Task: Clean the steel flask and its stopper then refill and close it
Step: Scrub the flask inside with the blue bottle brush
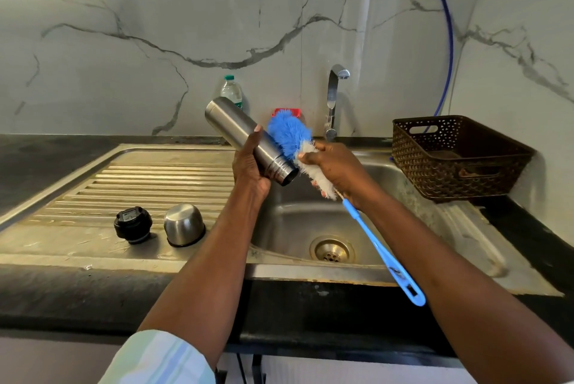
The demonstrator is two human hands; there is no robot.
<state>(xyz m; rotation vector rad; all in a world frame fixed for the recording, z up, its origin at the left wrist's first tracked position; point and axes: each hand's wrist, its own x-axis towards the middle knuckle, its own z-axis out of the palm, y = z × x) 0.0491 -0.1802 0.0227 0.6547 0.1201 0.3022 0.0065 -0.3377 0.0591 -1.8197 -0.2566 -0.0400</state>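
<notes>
Flask tilted over the sink, brush held beside its mouth

The steel flask [248,138] is gripped by the left hand [250,166], mouth pointing down-right; the brush [298,147] is gripped at its bristles by the right hand [338,170]

Grey-veined marble wall [124,26] rises behind a dark countertop [46,163] with steel sink [310,219].

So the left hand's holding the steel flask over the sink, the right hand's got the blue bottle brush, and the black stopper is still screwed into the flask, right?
Not quite. The head view shows the black stopper off the steel flask, standing on the drainboard beside the steel cup. The rest holds: left hand grips the flask, right hand the blue bottle brush.
</notes>
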